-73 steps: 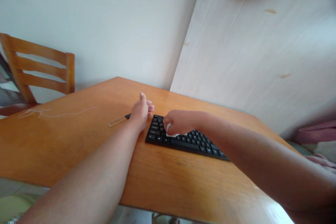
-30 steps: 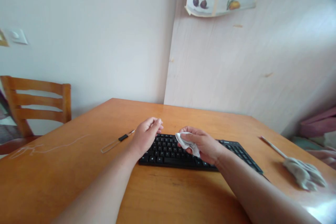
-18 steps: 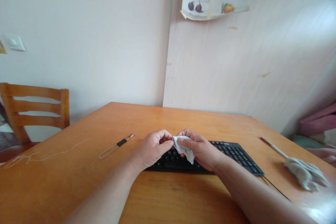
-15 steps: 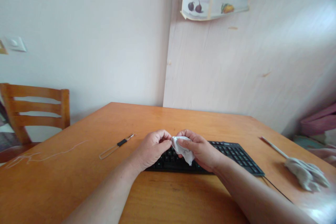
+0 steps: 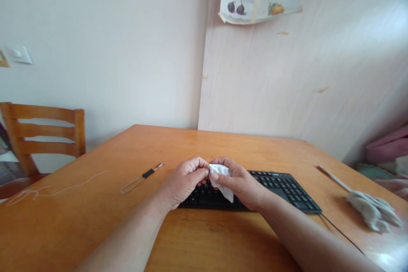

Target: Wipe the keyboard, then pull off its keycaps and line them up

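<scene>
Above a black keyboard (image 5: 287,191), both my hands meet at a small crumpled white cloth (image 5: 225,189). My right hand (image 5: 242,180) is closed on it, thumb pressed on top, and a loose corner hangs down over the keys. With thumb and forefinger pinched together, my left hand (image 5: 188,180) touches the cloth's left edge. The fingertips of the two hands nearly meet there, and the exact pinch point is partly hidden. Part of the keyboard's left side lies behind my left hand.
Left of my hands lies a wire loop tool with a black grip (image 5: 148,173). Farther left is loose white thread (image 5: 68,187). A grey cloth glove (image 5: 371,208) and a thin stick (image 5: 333,177) lie to the right. The keyboard's cable (image 5: 342,232) runs toward the lower right.
My right thumb has shifted slightly lower and left on the cloth, which is now bunched a little differently. My left hand has hardly moved.
</scene>
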`<state>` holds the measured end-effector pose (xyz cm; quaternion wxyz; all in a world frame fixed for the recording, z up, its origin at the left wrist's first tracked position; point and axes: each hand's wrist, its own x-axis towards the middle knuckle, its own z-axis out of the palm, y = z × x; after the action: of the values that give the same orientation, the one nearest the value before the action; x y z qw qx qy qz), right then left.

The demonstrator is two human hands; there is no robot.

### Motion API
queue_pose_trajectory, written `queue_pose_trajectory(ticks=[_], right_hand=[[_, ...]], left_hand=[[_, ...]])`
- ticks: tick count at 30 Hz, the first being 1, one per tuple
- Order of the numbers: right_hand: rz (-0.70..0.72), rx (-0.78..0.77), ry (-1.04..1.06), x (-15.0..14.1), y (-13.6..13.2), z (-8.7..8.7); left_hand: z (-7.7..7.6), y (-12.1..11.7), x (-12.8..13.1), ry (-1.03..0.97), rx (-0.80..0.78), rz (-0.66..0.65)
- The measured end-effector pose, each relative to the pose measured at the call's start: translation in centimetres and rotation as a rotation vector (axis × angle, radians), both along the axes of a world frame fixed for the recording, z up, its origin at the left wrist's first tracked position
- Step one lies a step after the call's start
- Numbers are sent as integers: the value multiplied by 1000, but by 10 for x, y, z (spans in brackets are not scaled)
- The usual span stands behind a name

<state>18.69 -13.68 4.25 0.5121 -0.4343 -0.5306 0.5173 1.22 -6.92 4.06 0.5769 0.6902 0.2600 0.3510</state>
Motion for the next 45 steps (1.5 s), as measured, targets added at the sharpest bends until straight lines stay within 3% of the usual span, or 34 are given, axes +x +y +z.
queue_pose_trajectory(ticks=[21, 38, 45], right_hand=[[-87, 74, -19, -3, 6, -9], [-72, 62, 85, 1, 7, -15], [-98, 160, 37, 0, 8, -16]], left_hand=[[-1, -2, 2, 21, 69, -42], [-2, 0, 6, -50, 1, 104], [-7, 5, 5, 85, 373, 324]])
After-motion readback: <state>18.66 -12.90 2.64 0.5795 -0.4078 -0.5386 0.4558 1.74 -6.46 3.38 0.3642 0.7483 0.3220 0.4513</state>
